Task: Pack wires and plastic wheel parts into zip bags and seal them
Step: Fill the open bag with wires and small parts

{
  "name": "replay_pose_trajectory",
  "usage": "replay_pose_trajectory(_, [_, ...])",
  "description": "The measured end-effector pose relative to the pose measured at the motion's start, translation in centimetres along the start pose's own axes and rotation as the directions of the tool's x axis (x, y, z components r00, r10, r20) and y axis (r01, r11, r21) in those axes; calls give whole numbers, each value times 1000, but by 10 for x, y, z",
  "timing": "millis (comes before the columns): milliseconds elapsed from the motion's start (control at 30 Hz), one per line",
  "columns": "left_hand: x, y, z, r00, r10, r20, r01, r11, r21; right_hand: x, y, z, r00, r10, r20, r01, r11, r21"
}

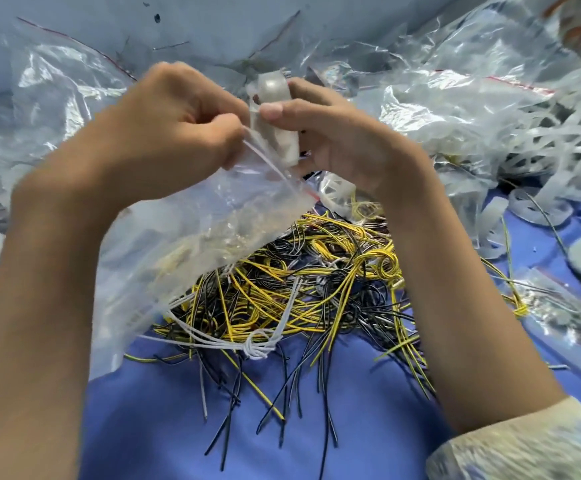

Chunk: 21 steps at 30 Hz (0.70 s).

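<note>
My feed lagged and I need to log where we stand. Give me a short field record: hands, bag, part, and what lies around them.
left hand: pinches the open rim of the zip bag
right hand: holds the plastic wheel part at the bag's mouth
zip bag: unsealed, held over the wire pile; contents unclear through the film
wire pile: yellow, black and white wires, loose on the blue cloth
behind: crumpled clear bags
right side: white plastic strips, a filled bag

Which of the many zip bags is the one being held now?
The zip bag over the wire pile: the left hand pinches its mouth; the others lie loose around.
</note>
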State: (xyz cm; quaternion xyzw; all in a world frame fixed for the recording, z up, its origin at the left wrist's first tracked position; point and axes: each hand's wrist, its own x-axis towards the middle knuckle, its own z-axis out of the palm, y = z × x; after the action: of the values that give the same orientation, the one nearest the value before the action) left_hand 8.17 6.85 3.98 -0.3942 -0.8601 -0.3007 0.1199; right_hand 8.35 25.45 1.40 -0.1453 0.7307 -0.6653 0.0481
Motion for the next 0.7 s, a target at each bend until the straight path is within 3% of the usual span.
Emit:
replay_pose_trajectory(300, [-2, -3, -1, 998, -54, -23, 54, 998, -22, -2, 4, -5, 973, -18, 229, -1, 996, 86])
replay_pose_trajectory(500, [-1, -1, 3, 995, -45, -92, 43, 999, -30, -4, 5, -3, 918, 15, 395, -110, 970, 219])
replay_pose_trajectory(700, [1, 4, 6, 992, -37, -120, 29, 997, -64, -1, 8, -1, 877, 150, 457, -205, 976, 75])
